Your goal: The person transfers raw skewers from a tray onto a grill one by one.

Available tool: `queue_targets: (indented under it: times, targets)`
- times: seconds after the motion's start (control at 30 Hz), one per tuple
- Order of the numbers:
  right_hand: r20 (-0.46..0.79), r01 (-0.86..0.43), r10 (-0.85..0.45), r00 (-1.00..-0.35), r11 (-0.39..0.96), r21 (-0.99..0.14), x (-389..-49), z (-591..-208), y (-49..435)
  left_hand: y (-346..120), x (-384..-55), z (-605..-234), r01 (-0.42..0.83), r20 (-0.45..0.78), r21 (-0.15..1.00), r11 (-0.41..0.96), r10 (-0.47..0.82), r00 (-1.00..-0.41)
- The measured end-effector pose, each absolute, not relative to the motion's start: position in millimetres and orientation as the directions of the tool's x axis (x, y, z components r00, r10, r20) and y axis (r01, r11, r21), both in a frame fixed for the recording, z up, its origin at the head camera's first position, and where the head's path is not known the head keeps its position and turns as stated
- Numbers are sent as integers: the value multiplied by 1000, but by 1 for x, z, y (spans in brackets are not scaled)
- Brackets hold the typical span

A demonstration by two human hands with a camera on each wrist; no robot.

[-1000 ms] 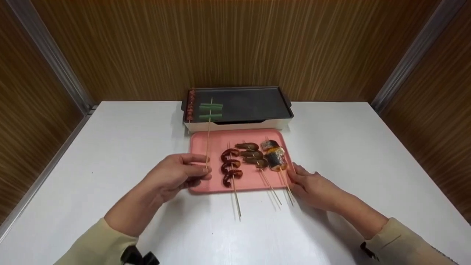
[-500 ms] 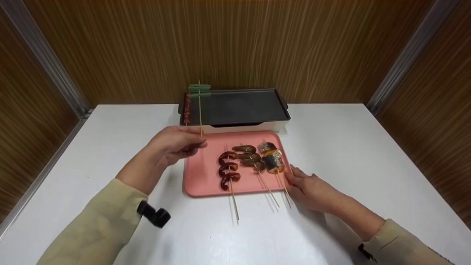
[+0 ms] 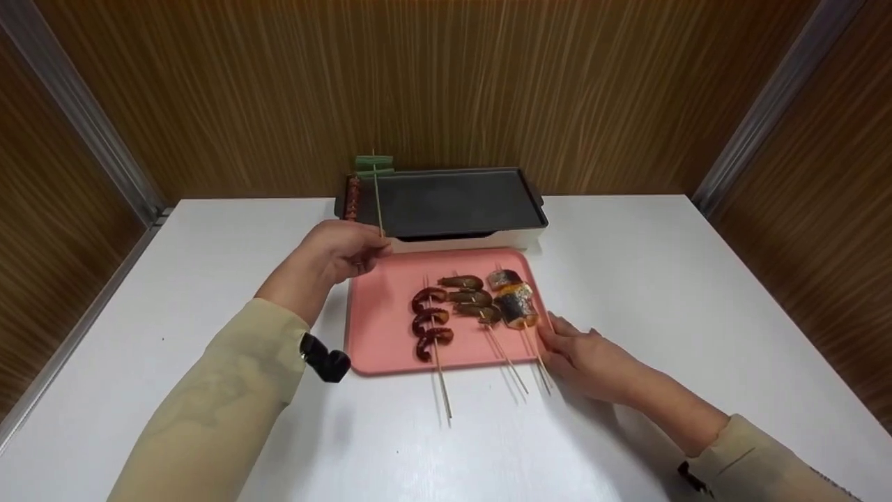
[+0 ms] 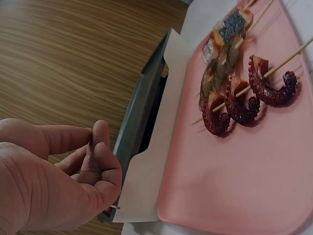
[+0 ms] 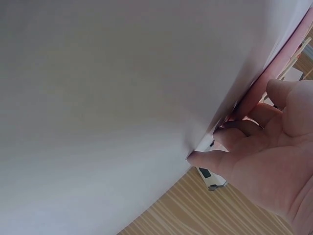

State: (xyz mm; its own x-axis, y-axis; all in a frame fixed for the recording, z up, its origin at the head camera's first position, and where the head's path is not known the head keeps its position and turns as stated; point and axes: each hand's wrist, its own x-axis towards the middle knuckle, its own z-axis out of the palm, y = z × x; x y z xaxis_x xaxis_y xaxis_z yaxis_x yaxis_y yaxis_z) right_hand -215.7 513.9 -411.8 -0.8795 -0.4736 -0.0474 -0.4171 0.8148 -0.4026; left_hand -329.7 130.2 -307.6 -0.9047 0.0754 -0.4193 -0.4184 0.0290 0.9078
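Note:
My left hand [image 3: 343, 247] pinches the bare lower end of a skewer of green vegetable pieces [image 3: 374, 166], raised over the left part of a black griddle [image 3: 453, 202]. In the left wrist view, the held stick is mostly hidden by my fingers. On the griddle's left side lies a skewer of small red pieces [image 3: 352, 195]. My right hand [image 3: 596, 359] holds the right edge of a pink tray [image 3: 387, 314], its thumb near the rim. The tray bears an octopus-tentacle skewer [image 3: 432, 317], a shrimp skewer [image 3: 470, 298] and a fish skewer [image 3: 514, 301].
The griddle's white base [image 3: 481, 241] stands directly behind the tray. A white table [image 3: 648, 279] extends on both sides and in front. Wood-patterned panels [image 3: 446, 84] rise behind and at both sides. Skewer sticks [image 3: 444, 390] project past the tray's front edge.
My left hand has moved forward from above the tray toward the griddle, carrying the green skewer to its far left part. My right hand stays at the tray's edge.

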Motion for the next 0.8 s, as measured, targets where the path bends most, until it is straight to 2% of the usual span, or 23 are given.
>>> queue_targets:
  times: [0.4, 0.8]
  targets:
    - [-52, -425, -479, -876, 818, -388, -215, -408, 511, 143, -341, -319, -465, -465, 884, 49, -1, -885]
    - [-53, -427, -484, -874, 814, -393, -214, -408, 511, 141, -341, -321, -500, -500, 864, 48, -24, -866]
